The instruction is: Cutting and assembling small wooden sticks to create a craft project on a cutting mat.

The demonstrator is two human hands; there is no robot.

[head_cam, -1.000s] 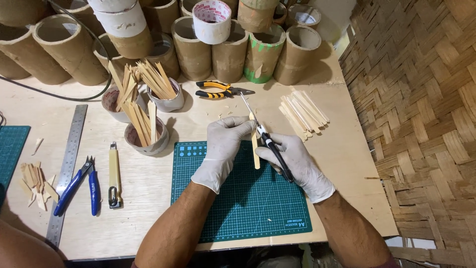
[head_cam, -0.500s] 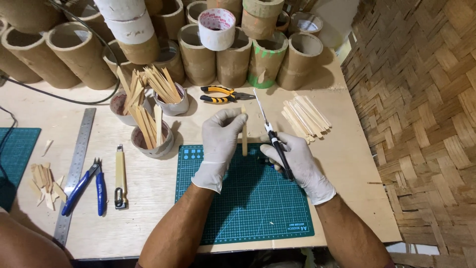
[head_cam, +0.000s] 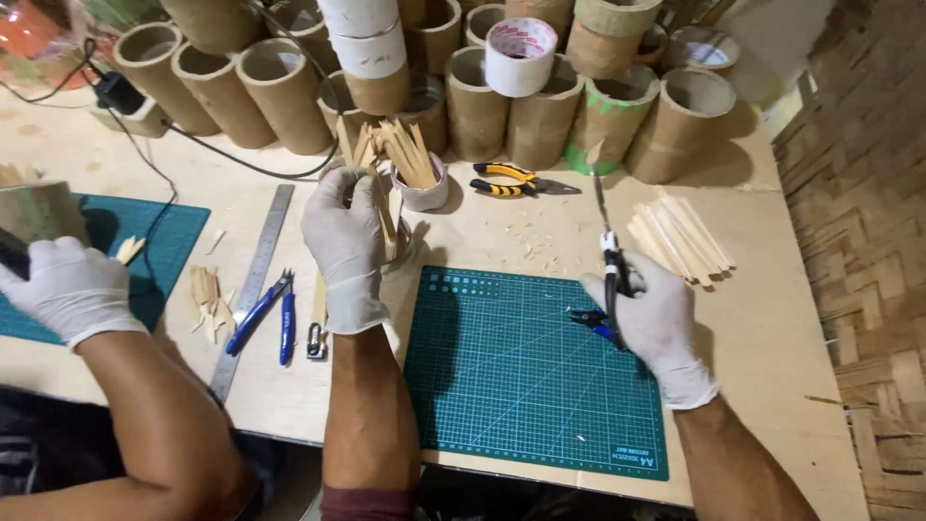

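Nearest on the desk (head_cam: 772,328) lies the green mat (head_cam: 521,376), the landmark here. At the mat's right edge the right hand (head_cam: 651,318) is closed round the handles of the scissors (head_cam: 610,260), a grip pressed tight on them; the blades look shut and their long axis runs away from the person, tip toward the far tubes. Left of the mat the left hand (head_cam: 345,246) reaches over a cup, its fingers curled round a flat stick (head_cam: 386,227) that stands nearly upright, a pinching grip on it. So the stick lies to the left of the scissors, across the width of the mat, and the left hand is by far the nearer to it. Farther left of the mat a ruler (head_cam: 256,285), blue pliers (head_cam: 265,314) and a small knife (head_cam: 317,323) lie on the desk, and beyond them a co-worker's gloved hand (head_cam: 68,289) rests on a second mat. Right of the mat's far corner lies a loose pile of sticks (head_cam: 680,236). Beyond the mat sit yellow pliers (head_cam: 516,180), a cup of sticks (head_cam: 415,169), then cardboard tubes (head_cam: 280,92) and a tape roll (head_cam: 521,53).
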